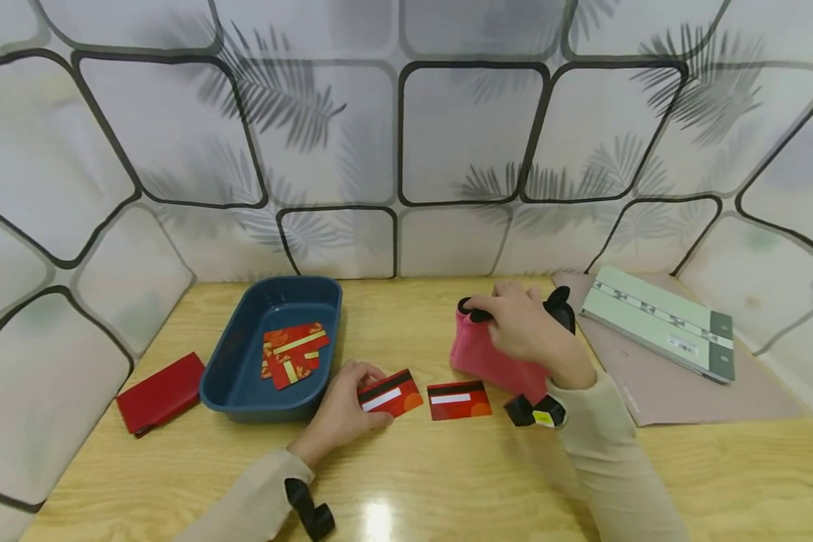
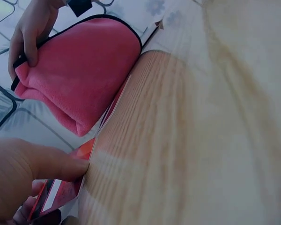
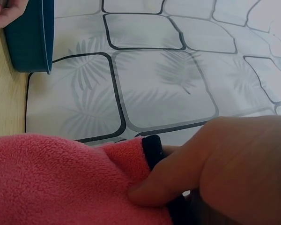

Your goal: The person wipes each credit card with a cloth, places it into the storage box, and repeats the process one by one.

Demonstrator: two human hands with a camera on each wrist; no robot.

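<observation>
My left hand [image 1: 344, 405] pinches a red bank-style card [image 1: 394, 393] with a black stripe and a white strip, just above the wood table. A similar red card [image 1: 459, 400] lies flat to its right. My right hand [image 1: 525, 327] grips the black-edged top of a folded pink plush cloth [image 1: 474, 352], thumb on the near face in the right wrist view. The cloth [image 2: 79, 70] stands raised and slumps towards the table in the left wrist view. Its far side is hidden by my hand.
Left of my left hand stands a blue plastic basin [image 1: 220, 388] with several red and gold cards [image 1: 294, 354] inside. A red wallet-like item [image 1: 161, 393] lies beyond it. At right, a pale green notebook [image 1: 657, 320] rests on a pinkish sheet [image 1: 691, 403]. A patterned curtain-like backdrop [image 1: 474, 135] borders the table.
</observation>
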